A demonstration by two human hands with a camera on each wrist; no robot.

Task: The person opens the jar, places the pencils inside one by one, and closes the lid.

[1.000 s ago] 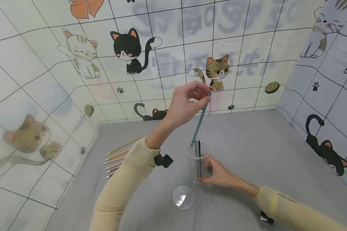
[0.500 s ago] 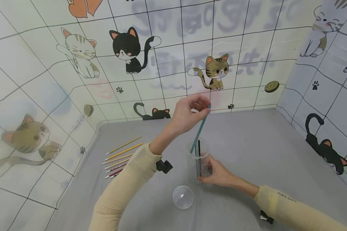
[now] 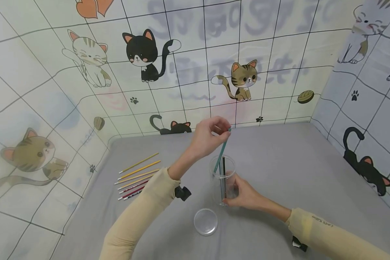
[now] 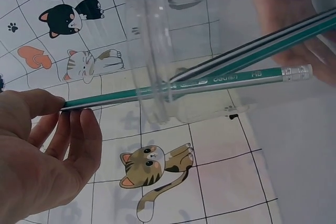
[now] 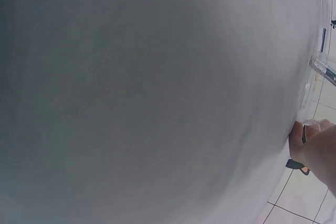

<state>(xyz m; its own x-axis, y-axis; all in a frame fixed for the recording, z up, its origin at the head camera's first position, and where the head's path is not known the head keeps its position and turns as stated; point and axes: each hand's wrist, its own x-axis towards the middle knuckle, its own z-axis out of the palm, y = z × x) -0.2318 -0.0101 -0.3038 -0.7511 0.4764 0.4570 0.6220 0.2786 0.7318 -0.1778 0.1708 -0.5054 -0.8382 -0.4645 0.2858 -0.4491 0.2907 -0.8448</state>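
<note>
My left hand [image 3: 209, 137] pinches a green pencil [image 4: 236, 78] near its upper end. The pencil tilts down through the mouth of a clear plastic jar [image 3: 214, 186], its eraser end inside the jar, as the left wrist view shows. Two other pencils [image 4: 262, 51], one dark-striped and one green, lean inside the jar. My right hand [image 3: 245, 193] grips the jar low on its right side, thumb in front. In the right wrist view only part of the right hand [image 5: 315, 148] shows at the edge.
A round clear lid [image 3: 206, 221] lies on the grey cloth in front of the jar. Several yellow and red pencils [image 3: 138, 177] lie in a row at the left, partly behind the left sleeve. A cat-print sheet [image 3: 195, 72] hangs behind.
My left hand has lowered the green pencil deeper into the jar, shifting slightly left at the end. The right hand and jar have stayed in place.
</note>
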